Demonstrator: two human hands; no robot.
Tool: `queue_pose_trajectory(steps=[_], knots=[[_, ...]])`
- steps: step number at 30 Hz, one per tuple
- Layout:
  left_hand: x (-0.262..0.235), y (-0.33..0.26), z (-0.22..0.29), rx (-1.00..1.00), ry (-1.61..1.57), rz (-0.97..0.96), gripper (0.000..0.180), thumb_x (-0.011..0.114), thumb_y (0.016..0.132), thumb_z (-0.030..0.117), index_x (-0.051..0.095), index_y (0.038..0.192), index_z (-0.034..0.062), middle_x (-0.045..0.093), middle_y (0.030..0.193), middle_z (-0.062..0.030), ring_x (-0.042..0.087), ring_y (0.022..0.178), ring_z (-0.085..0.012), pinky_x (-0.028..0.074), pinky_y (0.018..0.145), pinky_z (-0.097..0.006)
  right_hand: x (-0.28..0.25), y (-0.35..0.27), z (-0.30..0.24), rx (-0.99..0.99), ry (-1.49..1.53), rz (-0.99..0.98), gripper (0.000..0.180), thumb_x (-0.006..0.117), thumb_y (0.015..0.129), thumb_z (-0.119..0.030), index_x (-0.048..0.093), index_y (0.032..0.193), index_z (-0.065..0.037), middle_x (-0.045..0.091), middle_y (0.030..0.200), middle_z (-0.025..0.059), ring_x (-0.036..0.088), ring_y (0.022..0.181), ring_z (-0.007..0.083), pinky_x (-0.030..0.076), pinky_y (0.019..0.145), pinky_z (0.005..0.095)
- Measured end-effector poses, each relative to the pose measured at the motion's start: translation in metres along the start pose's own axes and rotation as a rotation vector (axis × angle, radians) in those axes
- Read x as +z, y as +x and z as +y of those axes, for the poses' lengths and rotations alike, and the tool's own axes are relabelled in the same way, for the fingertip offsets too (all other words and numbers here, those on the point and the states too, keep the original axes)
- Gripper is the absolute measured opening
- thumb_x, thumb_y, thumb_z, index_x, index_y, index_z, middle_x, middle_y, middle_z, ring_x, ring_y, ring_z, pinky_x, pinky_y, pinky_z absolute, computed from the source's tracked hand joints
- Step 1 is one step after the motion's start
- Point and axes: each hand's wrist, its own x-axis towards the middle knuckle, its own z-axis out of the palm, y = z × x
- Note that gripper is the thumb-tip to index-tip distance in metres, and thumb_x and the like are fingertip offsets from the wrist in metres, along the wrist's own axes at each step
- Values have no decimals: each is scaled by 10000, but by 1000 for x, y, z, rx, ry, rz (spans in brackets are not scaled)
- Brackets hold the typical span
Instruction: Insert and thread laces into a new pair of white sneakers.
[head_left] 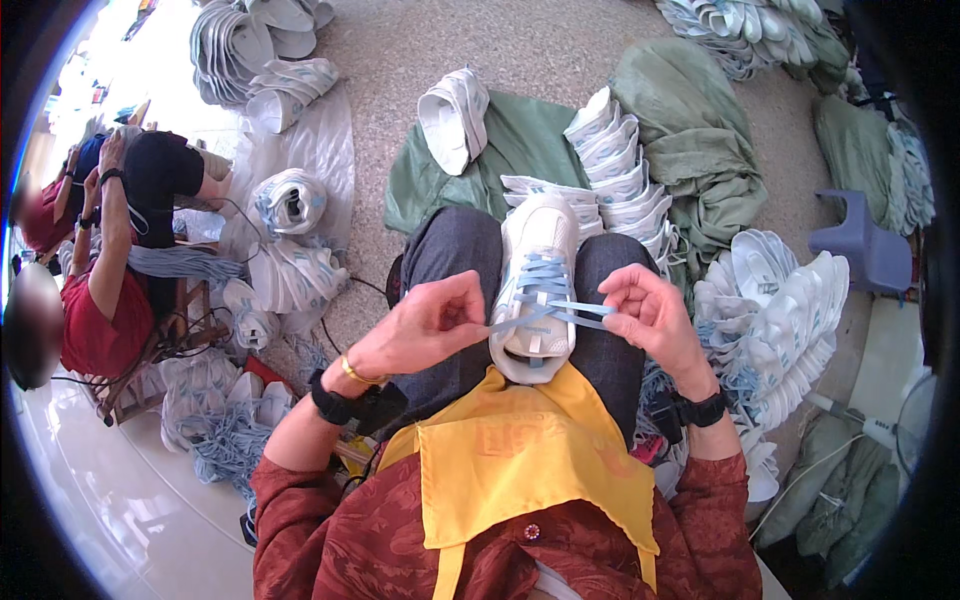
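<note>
A white sneaker point(537, 240) rests toe-away between my knees, on my dark trousers. Light blue laces point(545, 290) criss-cross its upper. My left hand point(430, 320) pinches one lace end at the sneaker's left side. My right hand point(645, 305) pinches the other lace end on the right. The two ends cross over the tongue, pulled flat between my hands. A yellow apron point(520, 460) covers my lap below the shoe.
Stacks of white sneakers point(620, 160) lie on green sacks point(690, 130) ahead; more pile up at the right point(780, 310) and left point(290, 270). Loose blue laces point(230, 445) lie on the floor. A person in red point(100, 300) sits at left. A grey-blue stool point(865, 245) stands right.
</note>
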Motion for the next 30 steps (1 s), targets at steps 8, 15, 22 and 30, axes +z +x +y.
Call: queue_pose_trajectory(steps=[8,15,22,30], knots=[[-61,-62,5,-165,-2,-11,162,725,958,4,571,943,54,580,872,57,529,791,-19,442,677,-217,17,8,19,-63,-230,15,272,723,901,68,665,1157,-4,671,981,-24,542,691,-11,436,610,175],[-69,-94,-2,-209,-62,96,175,738,963,17,571,987,60,580,892,54,532,801,-11,448,692,-207,24,-3,7,-166,-612,95,287,767,847,21,684,1119,-14,715,919,73,564,593,95,466,577,273],[-65,-85,1,-85,94,161,235,803,894,17,581,949,67,553,851,55,512,753,-27,439,645,-226,23,-24,13,-339,-872,167,193,759,864,20,721,1046,-28,701,856,86,575,550,129,449,531,288],[-57,-80,18,83,630,321,168,756,844,-4,594,884,12,555,801,-60,547,675,-190,423,590,-312,21,-38,-11,-227,-889,267,176,730,891,19,714,1057,-37,645,838,91,571,562,181,452,537,310]])
